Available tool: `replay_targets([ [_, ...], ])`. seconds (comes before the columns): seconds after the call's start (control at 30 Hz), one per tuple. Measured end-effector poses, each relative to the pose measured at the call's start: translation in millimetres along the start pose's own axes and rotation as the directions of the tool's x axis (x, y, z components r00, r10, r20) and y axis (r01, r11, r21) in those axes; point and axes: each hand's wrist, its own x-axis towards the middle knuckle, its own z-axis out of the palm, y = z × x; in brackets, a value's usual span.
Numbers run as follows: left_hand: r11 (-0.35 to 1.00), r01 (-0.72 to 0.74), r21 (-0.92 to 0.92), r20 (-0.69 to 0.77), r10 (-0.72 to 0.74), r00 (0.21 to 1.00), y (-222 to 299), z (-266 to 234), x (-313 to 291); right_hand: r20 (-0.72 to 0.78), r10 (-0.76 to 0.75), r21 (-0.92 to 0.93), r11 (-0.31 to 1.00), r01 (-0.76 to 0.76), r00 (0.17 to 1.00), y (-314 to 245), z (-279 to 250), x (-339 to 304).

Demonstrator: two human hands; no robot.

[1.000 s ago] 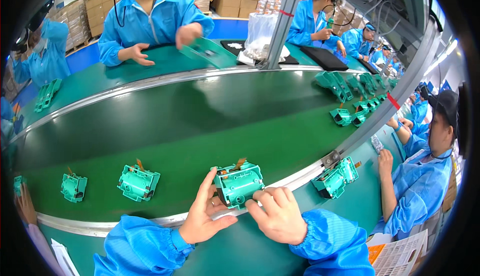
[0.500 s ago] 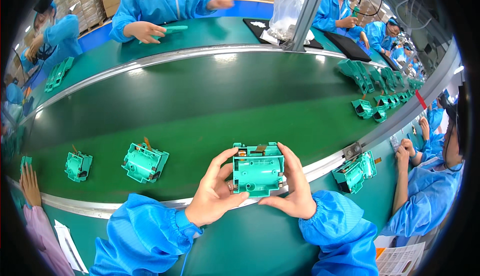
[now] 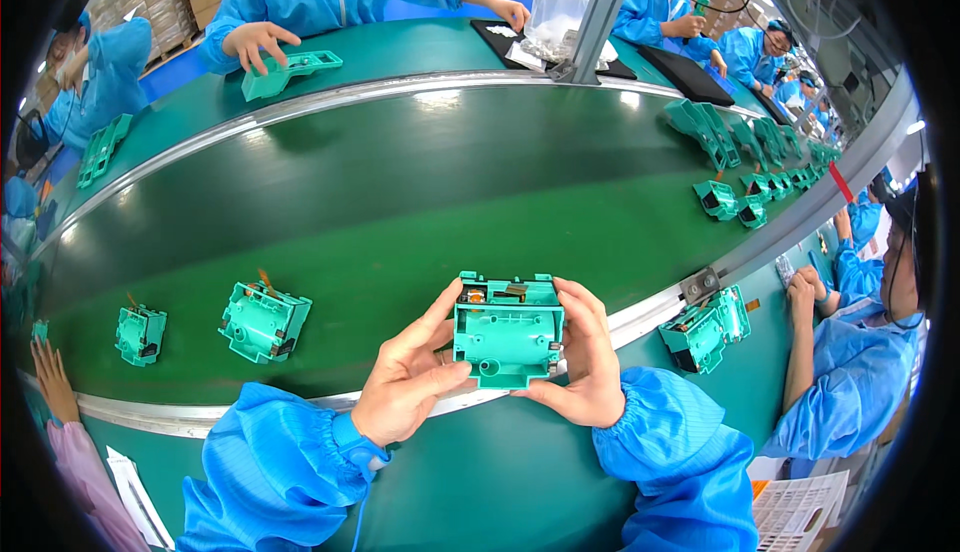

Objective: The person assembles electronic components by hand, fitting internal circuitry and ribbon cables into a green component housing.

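Between my two hands is a green plastic housing (image 3: pixel 508 334), its hollow face turned up toward me. Small metal and dark parts and a brownish ribbon show along its far edge. My left hand (image 3: pixel 408 377) grips its left side, thumb on the near left corner and index finger at the far corner. On the other side, my right hand (image 3: pixel 588 357) closes round the right edge, thumb under the near right corner. The housing is held over the near rail of the conveyor, above the belt's edge. The undersides of the housing and some fingertips are hidden.
Similar housings (image 3: pixel 265 322) (image 3: pixel 140 334) lie on the green belt (image 3: pixel 400 192) to the left. Two joined housings (image 3: pixel 706 332) rest on the bench at right. More green parts (image 3: pixel 705 134) line the belt's far right. Co-workers sit opposite and at both sides; a metal post (image 3: pixel 600 17) rises beyond the belt.
The housing stays in my hands, shifted slightly left in view. My left thumb has moved up onto its near left corner. Across the belt, a co-worker's hand has tilted up a green part.
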Motion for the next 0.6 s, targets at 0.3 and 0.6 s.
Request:
replay_targets([
  [0.3, 0.992, -0.023, 0.124, 0.008, 0.022, 1.0, -1.7, -6.2, 2.9, 0.033, 0.075, 0.064, 0.995, -0.077, 0.997, 1.2, -1.5, -1.2],
  [0.6, 0.999, 0.005, -0.044, 0.093, -0.001, 0.996, -1.7, -6.6, 5.5, 0.032, 0.057, 0.07, 0.996, -0.059, 0.998, 2.5, -3.4, 1.6],
])
